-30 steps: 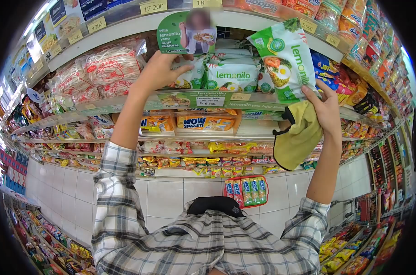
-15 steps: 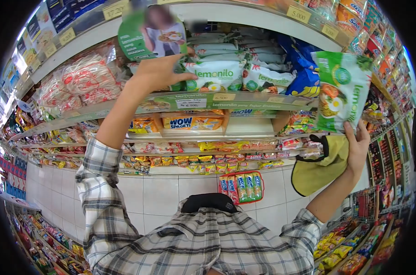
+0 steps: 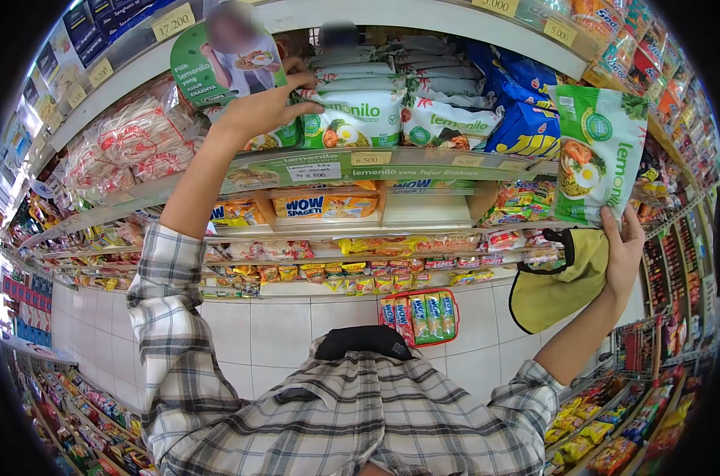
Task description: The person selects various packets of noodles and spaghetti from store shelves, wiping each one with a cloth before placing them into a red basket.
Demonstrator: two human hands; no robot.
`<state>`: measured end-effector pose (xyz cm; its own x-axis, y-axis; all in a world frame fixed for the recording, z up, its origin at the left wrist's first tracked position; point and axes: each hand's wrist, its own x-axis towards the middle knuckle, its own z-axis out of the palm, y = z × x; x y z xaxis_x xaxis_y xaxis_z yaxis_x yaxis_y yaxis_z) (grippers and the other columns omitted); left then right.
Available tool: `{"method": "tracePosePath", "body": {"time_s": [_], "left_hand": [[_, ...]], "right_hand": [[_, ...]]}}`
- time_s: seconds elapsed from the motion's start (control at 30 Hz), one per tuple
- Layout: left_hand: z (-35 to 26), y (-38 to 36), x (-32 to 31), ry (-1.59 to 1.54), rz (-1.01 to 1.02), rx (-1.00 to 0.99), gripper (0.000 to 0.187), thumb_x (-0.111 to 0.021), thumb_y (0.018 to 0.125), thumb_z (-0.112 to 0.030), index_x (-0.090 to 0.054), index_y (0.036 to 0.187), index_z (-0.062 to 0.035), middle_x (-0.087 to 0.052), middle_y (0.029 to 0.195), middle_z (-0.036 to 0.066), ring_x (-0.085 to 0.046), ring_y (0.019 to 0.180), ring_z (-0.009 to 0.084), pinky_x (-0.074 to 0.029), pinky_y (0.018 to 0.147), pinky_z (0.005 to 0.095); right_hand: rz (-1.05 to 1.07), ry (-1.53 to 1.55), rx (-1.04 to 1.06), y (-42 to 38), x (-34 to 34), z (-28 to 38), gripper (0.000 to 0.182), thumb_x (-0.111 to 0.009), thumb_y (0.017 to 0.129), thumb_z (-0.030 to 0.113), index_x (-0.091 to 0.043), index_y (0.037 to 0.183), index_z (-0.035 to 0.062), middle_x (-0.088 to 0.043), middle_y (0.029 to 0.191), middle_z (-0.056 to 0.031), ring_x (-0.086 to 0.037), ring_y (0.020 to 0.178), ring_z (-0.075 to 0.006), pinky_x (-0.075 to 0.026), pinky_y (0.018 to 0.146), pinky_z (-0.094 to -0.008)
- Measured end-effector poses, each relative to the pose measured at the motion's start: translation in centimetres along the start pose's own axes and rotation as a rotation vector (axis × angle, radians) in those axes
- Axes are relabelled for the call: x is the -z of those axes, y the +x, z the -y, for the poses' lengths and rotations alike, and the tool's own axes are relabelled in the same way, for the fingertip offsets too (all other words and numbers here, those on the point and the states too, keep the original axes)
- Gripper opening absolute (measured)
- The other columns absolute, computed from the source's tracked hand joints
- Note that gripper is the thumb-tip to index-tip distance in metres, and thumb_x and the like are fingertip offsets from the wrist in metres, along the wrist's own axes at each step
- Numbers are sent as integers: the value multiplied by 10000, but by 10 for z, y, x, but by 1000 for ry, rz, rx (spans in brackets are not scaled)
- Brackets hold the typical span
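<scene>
My left hand (image 3: 265, 109) reaches into the shelf, thumb and fingers apart, at the left edge of a stacked white-and-green Lemonilo noodle pack (image 3: 356, 119). The thumb lies in front of that pack; the other fingertips are partly hidden. Behind the hand stands a round green promotional card (image 3: 217, 71). My right hand (image 3: 623, 238) grips the lower edge of another Lemonilo noodle pack (image 3: 596, 159), held upright with its front showing. An olive-yellow cloth item with black edging (image 3: 558, 285) hangs from the same hand, against the palm.
Blue packs (image 3: 526, 127) sit right of the Lemonilo stacks, and bagged dry noodles (image 3: 142, 131) sit left. Wow Spageti packs (image 3: 324, 206) are one shelf below. A red-rimmed basket (image 3: 447, 339) holding several packs rests on the tiled floor (image 3: 281, 333).
The view has shifted, so the shelf appears farther left and slightly higher. My left hand stays by the same pack. My right hand still holds its pack, now slightly farther right in view.
</scene>
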<state>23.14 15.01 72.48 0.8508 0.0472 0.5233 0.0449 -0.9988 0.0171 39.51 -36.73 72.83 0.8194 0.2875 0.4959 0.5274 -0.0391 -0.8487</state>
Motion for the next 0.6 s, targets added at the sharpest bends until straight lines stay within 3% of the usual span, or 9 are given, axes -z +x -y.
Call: {"method": "tracePosePath", "body": {"time_s": [0.1,0.2,0.3,0.37,0.47,0.6], "left_hand": [[5,1,1,48,97,100,528,-631,834,-549,-598,1202,-172,-451,1385,64,-599,1062,311,-503,834,431],[-7,-5,8,69,75,145,587,-616,814,-614,-598,1214,-185,-582,1230,115,-634,995,330,-511,806,436],[-1,-7,5,100,127,211,611,-581,803,-678,-601,1208,-221,-674,949,164,-669,874,346,-521,758,443],[3,-13,5,76,76,148,648,-562,804,-699,-607,1181,-175,-663,800,182,-675,805,351,-521,723,450],[12,-22,6,51,42,173,679,-549,819,-696,-621,1095,-81,-646,725,215,-677,771,348,-517,687,453],[-17,-33,49,-22,210,482,610,-558,885,-580,-626,959,22,-646,744,225,-672,768,354,-511,673,441]], "right_hand": [[19,7,9,4,-14,3,318,-670,880,56,-602,1167,-61,-664,1033,-81,-599,896,-100,-466,791,-235],[84,33,-49,7,-28,7,315,-673,880,63,-604,1159,-65,-666,1020,-86,-606,860,-100,-478,757,-235],[141,97,-78,13,-42,6,307,-674,877,57,-602,1145,-74,-669,1017,-92,-619,848,-105,-495,743,-241],[187,154,-101,16,-56,7,306,-673,875,50,-600,1143,-78,-671,1019,-94,-624,859,-108,-500,751,-245],[243,137,-68,18,-86,17,323,-681,862,39,-599,1155,-69,-676,1019,-99,-631,868,-116,-505,767,-250],[384,-12,111,27,-135,21,312,-709,840,78,-633,1117,-45,-684,1008,-81,-612,878,-116,-483,800,-259]]}}
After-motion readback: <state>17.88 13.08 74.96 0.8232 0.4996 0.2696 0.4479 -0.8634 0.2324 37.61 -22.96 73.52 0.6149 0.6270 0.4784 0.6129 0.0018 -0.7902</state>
